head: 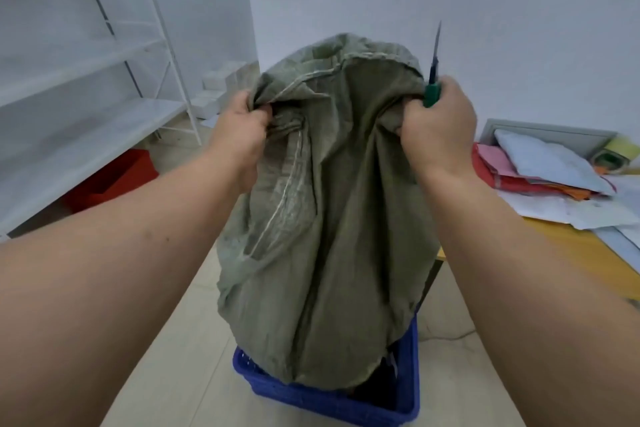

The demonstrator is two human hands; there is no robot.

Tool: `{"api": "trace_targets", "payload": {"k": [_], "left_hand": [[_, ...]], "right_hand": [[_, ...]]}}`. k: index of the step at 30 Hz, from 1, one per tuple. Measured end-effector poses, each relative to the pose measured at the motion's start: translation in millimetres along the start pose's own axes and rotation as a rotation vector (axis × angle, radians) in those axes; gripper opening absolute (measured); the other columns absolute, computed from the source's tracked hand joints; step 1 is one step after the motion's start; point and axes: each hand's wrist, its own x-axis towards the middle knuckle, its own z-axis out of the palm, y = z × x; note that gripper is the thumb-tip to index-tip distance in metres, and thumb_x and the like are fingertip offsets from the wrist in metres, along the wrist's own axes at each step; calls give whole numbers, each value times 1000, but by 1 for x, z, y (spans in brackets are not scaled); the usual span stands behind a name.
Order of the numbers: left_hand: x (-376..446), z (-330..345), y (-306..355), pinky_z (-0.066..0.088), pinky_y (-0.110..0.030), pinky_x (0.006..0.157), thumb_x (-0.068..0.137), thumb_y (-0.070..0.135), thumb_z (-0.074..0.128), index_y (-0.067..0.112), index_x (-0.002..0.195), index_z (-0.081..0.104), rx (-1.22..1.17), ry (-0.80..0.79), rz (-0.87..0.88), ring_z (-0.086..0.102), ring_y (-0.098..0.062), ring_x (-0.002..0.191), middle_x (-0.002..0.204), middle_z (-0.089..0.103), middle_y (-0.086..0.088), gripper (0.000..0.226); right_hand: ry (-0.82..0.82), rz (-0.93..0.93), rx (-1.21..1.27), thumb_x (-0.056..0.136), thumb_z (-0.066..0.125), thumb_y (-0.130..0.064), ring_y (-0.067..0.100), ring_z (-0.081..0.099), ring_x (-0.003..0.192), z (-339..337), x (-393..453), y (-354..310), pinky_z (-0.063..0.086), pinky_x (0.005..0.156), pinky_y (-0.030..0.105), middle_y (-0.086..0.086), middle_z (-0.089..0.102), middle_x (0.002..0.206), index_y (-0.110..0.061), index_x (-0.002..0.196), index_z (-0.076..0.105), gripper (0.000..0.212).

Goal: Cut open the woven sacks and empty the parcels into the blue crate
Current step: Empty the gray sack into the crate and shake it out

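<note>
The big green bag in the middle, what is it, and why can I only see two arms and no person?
The camera sits on the person's head and looks down, so you see only their arms. The green bag is a woven sack. Its lower end hangs into a blue crate on the floor, and the person lifts the other end. The left hand bunches up one corner. The right hand has a grip on the other corner and also on a knife with a green handle, blade pointing up. To the right is a table with papers, to the left white shelves.
</note>
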Motion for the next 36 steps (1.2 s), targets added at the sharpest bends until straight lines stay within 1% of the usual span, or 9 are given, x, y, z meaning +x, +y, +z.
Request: {"api": "trace_targets", "payload": {"k": [2,5,11,15,18,22,27,30,36], "left_hand": [[-5,-3,-12,58,-32,80,96,8,47,26,114,60,102,-72,-33,66,-27,95,108,67,-9,29],[-21,-9,-26,45,-25,63,100,4,41,27,105,58,256,-254,-199,56,-19,83,99,61,-5,29],[6,-4,-6,53,-26,64,101,4,37,26,113,57,-92,-119,-44,67,-17,87,105,68,-5,32],[-11,-7,-36,49,-21,63,101,5,38,30,117,56,236,-314,-115,63,-17,91,101,65,-1,34],[-2,-14,-41,54,-40,90,99,5,40,28,122,61,235,-341,-100,63,-29,109,113,67,-8,39],[31,-11,-7,49,-48,100,87,23,50,45,119,60,118,-223,122,62,-24,114,121,67,-2,40],[10,-40,-56,52,-44,98,74,45,76,33,128,54,317,-352,10,65,-17,106,117,67,7,59],[10,-52,-77,52,-43,97,59,58,79,36,132,52,392,-433,-10,65,-15,108,121,66,8,81],[41,-18,-31,43,-39,108,73,55,74,33,148,35,180,-410,216,55,-10,126,139,56,11,88]], "right_hand": [[-162,-36,-93,86,53,-12,25,59,86,5,-8,2,42,73,26,5,66,92,-17,97,58,14],[-435,90,-209,76,53,-14,35,69,87,21,-19,18,56,81,43,13,72,91,-21,87,62,15],[84,-62,39,83,48,-15,28,61,80,20,-13,-8,48,75,36,4,62,83,-14,95,57,15],[-285,63,-98,75,47,-14,35,69,87,41,-34,7,54,83,45,13,71,92,-21,96,61,26],[-137,118,-109,70,46,-20,33,67,87,39,-24,2,54,82,46,8,70,90,-22,85,56,19],[174,-89,-50,88,49,-13,12,50,73,25,-15,-29,40,74,29,-6,55,81,-15,103,59,17],[-179,64,-160,81,52,-13,28,62,88,38,-39,5,51,80,41,5,67,91,-15,97,60,18],[-31,117,-122,80,49,-8,27,58,88,38,-33,4,46,76,37,-1,60,83,-18,91,55,16],[341,-260,28,87,46,-9,1,50,70,23,-18,-30,40,70,17,-13,53,77,-14,97,54,13]]}}
